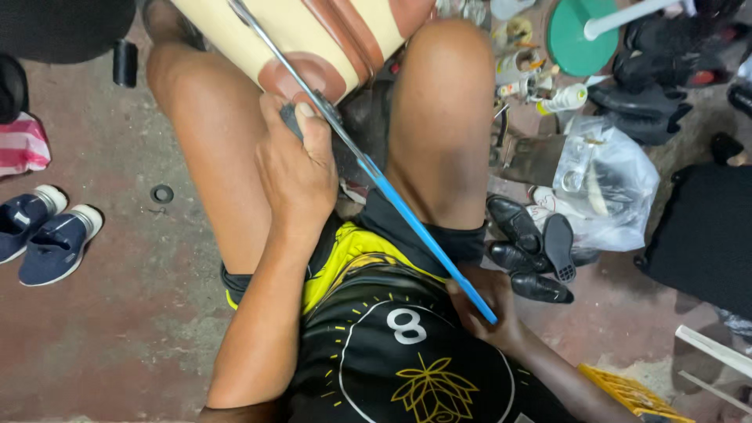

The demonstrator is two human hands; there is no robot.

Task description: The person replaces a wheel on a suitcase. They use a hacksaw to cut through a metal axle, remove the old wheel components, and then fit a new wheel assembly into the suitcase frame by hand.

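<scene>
Two hands hold the blue-handled pliers [376, 176]: right hand [486, 309] on the handle, left hand [296, 168] near the head.

Shoe-repair workshop indicated: bare concrete floor [102, 337], loose black dress shoes [533, 251] scattered, glue bottles [540, 90] and bagged footwear [607, 184] heaped alongside.

Shirt: the black sports jersey [392, 352] had yellow panels above its white numeral and a gold leaf emblem below it.
Shorts: black shorts [439, 231] lay just above the jersey, with a yellow-green trim at the left leg's hem.
Arms: bare, no sleeves reaching them.
Legs: bare beyond the shorts.
</scene>
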